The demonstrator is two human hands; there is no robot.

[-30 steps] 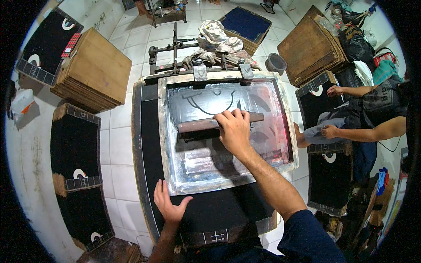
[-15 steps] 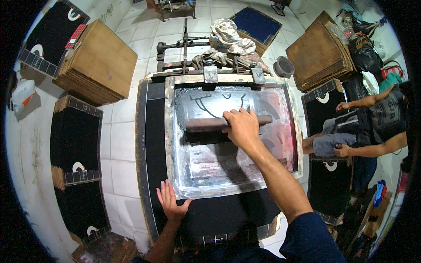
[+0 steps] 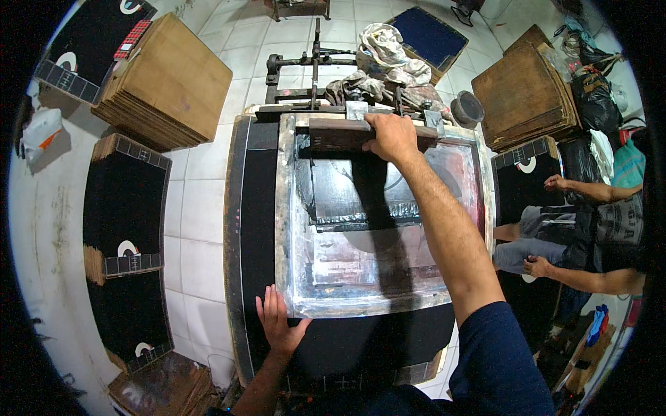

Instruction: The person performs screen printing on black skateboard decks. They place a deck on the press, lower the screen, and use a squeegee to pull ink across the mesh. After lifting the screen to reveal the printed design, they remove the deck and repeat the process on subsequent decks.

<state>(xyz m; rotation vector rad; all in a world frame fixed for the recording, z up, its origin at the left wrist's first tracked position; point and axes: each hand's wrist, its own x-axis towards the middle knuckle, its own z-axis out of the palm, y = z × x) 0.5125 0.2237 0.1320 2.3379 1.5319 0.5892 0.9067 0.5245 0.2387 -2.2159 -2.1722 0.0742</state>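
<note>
My right hand (image 3: 393,141) is closed around the wooden squeegee (image 3: 334,136), which lies across the far end of a printing screen. The screen's pale, stained frame (image 3: 374,308) rests over a black panel (image 3: 378,340). A band of wet black ink (image 3: 364,220) crosses the middle of the mesh, and some ink smears the mesh's left side. Fingers stretched out, my left hand (image 3: 277,327) lies at the frame's near left corner, over the black panel. My right arm and its shadow cover part of the mesh.
Metal clamps and a hinge bar (image 3: 316,69) stand behind the screen, with crumpled rags (image 3: 388,52) and a dark tub (image 3: 467,109). Board stacks (image 3: 166,80) and black panels (image 3: 125,201) line the left. A person (image 3: 590,232) sits at the right beside more panels.
My right hand has pushed the squeegee from the middle of the screen to its far end. A black ink band now shows across the mesh. My left hand stays at the corner.
</note>
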